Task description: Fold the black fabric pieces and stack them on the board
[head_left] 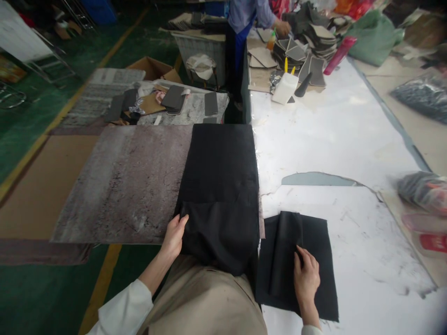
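Note:
A long black fabric panel [223,163] lies over the right end of a worn greyish board, its near end folded and hanging toward my lap. My left hand [175,232] pinches the left edge of this panel between thumb and fingers. On the white table to the right lies a smaller black fabric piece [317,260] with a folded strip [286,251] along its middle. My right hand [307,274] rests on it, thumb and fingers closed at the strip's right edge.
The worn board [139,181] extends left over cardboard [49,181]. Beyond it, dark cut pieces [173,98] lie on another board. On the white table [335,139] stand a white container [285,87] and stacked pieces [319,39]. A co-worker [244,23] stands at the far end.

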Demonstrator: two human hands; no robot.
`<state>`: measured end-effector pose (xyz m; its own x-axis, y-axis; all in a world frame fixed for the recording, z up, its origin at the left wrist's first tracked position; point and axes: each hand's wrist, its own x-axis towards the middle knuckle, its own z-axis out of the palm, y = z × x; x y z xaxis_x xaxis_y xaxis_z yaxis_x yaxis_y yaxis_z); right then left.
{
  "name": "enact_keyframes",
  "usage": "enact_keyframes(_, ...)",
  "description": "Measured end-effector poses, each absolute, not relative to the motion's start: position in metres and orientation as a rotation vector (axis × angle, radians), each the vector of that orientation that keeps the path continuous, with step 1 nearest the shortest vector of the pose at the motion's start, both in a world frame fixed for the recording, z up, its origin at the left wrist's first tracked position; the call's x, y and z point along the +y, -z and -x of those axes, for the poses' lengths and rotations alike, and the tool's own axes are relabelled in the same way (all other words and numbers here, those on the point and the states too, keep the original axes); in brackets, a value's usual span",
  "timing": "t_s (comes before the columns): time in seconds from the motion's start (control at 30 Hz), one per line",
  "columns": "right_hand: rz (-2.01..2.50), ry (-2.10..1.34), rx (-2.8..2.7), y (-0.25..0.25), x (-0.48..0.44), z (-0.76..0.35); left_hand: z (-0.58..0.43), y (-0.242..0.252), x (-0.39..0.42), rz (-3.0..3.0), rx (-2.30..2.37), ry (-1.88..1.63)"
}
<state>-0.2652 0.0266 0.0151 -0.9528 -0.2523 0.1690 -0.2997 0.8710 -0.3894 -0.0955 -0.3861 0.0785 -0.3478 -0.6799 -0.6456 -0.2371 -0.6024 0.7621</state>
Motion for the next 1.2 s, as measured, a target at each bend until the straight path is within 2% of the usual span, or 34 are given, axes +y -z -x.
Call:
enact_keyframes(0.2, -0.249, -0.652, -2.859, -0.022, 0.024, 0.272, 0.094, -0.078, -0.386, -1.582, -1.206, 2.037)
enact_keyframes(0.4, -0.066, -0.424, -2.831, -0.044, 0.008, 0.287, 0.093, -0.078, -0.386, -1.572, -1.218, 2.05)
enact_keyframes(0.5, -0.048, -0.611, -2.845, -0.067, -0.023, 0.291, 0.092, -0.078, -0.385, -1.559, -1.233, 2.057)
enact_keyframes(0.6, -0.392, -0.937, -2.949, -0.088, -0.075, 0.29, 0.09, -0.076, -0.384, -1.523, -1.256, 2.067)
enact_keyframes(0.7, -0.981, -0.893, -3.004, -0.098, -0.133, 0.29, 0.089, -0.076, -0.383, -1.498, -1.287, 2.043)
enact_keyframes(0.77, -1.205, -0.806, -2.992, -0.099, -0.163, 0.294, 0.089, -0.077, -0.382, -1.476, -1.344, 2.012)
enact_keyframes(1.07, -1.434, -0.447, -3.005, -0.091, -0.203, 0.323, 0.085, -0.087, -0.381, -1.441, -1.751, 1.748)
enact_keyframes(1.13, -1.454, -0.507, -3.022, -0.094, -0.198, 0.326, 0.084, -0.094, -0.38, -1.427, -1.785, 1.723)
enact_keyframes(1.2, -1.423, -0.736, -3.08, -0.102, -0.186, 0.326, 0.08, -0.104, -0.379, -1.424, -1.809, 1.712)
